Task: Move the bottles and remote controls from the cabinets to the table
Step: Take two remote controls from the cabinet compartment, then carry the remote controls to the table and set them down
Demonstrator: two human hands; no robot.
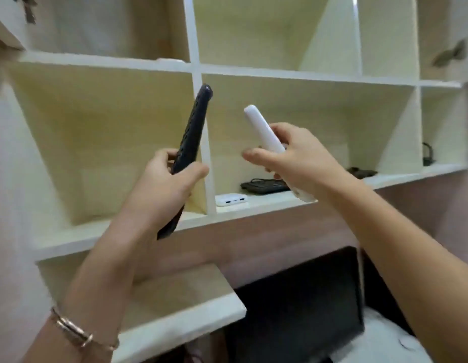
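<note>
My left hand grips a long black remote control around its middle, its top end tilted up to the right in front of the cabinet's white divider. A white remote control is held in my right hand, slanting up to the left with its lower end sticking out below the palm. Both remotes hang in the air in front of the open cabinet. No bottle is in view.
A white power bank and a black keyboard-like device lie on the middle shelf. Small dark objects sit farther right. Below are a lower shelf and a dark laptop screen.
</note>
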